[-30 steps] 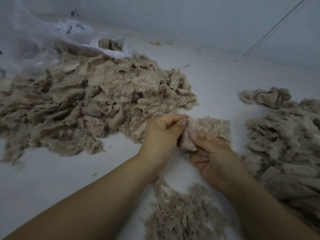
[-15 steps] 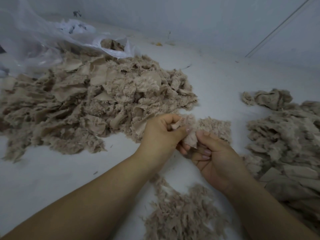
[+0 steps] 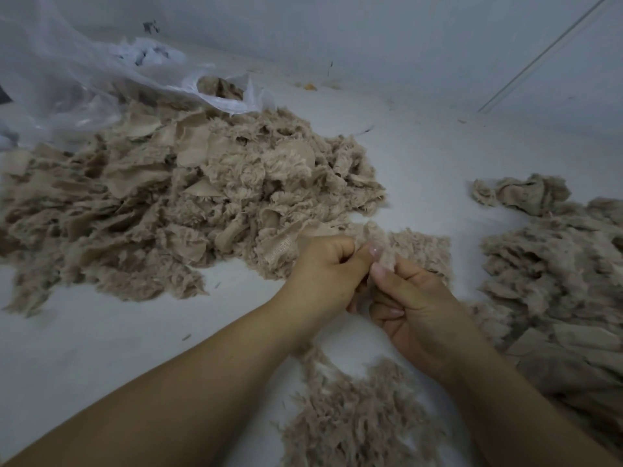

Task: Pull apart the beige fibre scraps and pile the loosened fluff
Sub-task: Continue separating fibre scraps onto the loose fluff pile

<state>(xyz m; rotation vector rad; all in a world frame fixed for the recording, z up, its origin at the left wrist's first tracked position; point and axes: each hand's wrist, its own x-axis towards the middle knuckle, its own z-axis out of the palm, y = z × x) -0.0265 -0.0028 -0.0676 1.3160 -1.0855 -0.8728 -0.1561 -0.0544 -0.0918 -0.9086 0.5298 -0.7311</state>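
Nothing you can actually read here. No label, brand, number or sign shows anywhere around your hands. The only thing that looks like print is some dark marking on the crumpled white bit at the back of the clear plastic bag [image 3: 84, 82], and it's too blurry and small to make out as letters.
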